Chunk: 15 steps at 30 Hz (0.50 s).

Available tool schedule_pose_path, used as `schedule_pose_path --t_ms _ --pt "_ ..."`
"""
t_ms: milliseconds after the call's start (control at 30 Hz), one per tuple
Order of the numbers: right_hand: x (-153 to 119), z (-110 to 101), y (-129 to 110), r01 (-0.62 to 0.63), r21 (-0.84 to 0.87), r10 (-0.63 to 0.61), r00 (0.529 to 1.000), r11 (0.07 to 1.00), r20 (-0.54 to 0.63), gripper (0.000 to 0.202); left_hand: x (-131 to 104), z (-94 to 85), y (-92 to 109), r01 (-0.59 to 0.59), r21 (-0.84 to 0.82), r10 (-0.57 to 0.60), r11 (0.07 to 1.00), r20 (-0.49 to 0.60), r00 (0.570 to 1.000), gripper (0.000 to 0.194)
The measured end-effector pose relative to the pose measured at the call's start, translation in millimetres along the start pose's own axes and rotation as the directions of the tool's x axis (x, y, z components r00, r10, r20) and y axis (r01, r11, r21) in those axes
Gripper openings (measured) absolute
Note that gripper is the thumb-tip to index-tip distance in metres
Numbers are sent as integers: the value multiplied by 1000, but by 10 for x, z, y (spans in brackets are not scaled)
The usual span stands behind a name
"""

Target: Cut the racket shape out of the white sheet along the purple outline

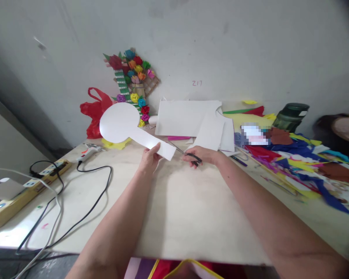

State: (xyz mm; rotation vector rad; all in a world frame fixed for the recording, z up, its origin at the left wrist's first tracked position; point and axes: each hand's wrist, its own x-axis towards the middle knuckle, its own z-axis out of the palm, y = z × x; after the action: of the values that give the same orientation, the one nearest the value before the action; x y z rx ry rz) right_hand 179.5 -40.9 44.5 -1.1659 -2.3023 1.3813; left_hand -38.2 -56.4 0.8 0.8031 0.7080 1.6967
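Note:
My left hand (150,159) pinches a white cardboard cutout (120,123) by its straight handle-like strip. The cutout has a large rounded head at the far left end and is held above the table. In my right hand (202,155) is a pair of scissors (194,158) with black handles, my fingers closed round them. The blades point left toward the strip's square end; whether they touch it I cannot tell. Behind my right hand lie cut white cardboard pieces (208,133), and a larger white sheet (183,116) leans near the wall.
A glue gun (88,152) with a black cord lies left, near a yellow power strip (40,178). Colourful paper flowers (136,69) and a red plastic bag (95,110) stand at the back. Coloured scraps (314,166), a blurred phone-like item (255,134) and a dark green bottle (292,116) are right.

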Motion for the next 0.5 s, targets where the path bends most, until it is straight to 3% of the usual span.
schedule_pose_path --t_ms 500 --pt "12 43 -7 22 -5 -23 999 1000 -35 44 -5 5 1 14 -1 -14 1000 -4 1000 31"
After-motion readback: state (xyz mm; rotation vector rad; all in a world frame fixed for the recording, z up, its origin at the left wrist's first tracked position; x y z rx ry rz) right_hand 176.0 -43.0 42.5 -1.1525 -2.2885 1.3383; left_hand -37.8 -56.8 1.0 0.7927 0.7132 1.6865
